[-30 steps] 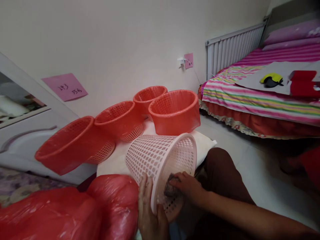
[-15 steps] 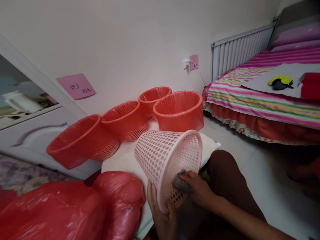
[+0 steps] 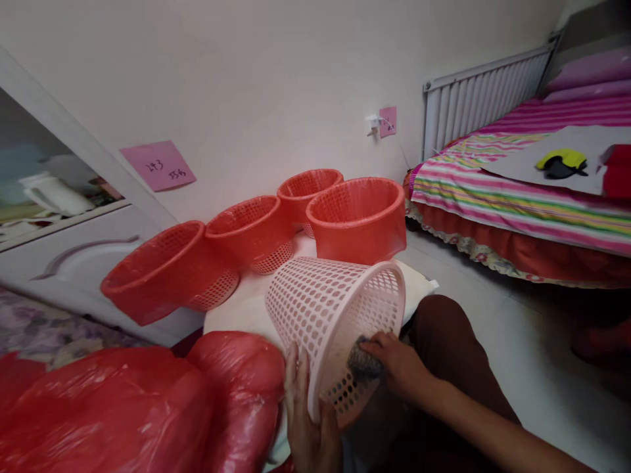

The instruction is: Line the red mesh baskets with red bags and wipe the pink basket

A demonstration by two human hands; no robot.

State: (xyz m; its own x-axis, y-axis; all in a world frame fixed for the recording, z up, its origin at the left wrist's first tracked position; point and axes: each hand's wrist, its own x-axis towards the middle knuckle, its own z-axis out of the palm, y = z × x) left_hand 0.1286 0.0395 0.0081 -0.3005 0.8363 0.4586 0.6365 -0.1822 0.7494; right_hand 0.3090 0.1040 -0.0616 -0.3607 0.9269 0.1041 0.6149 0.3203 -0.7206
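A pale pink mesh basket (image 3: 325, 309) lies tilted on its side low in the middle, its opening facing me. My left hand (image 3: 308, 430) grips its rim from below, fingers wrapped round the outside. My right hand (image 3: 399, 364) reaches into the opening and pinches a dark grey cloth (image 3: 362, 361) against the inner wall. Behind the basket several red mesh baskets (image 3: 357, 220) lined with red plastic stand in a row on a white cushion (image 3: 246, 312).
Red plastic bags (image 3: 128, 407) bulge at the lower left. A white cabinet (image 3: 64, 256) is at the left. A bed with a striped cover (image 3: 517, 197) and a white radiator (image 3: 483, 92) are at the right. Pale floor (image 3: 522, 355) lies between them.
My right hand has rubbed the cloth a little along the inside of the basket. The view has drifted slightly to the left.
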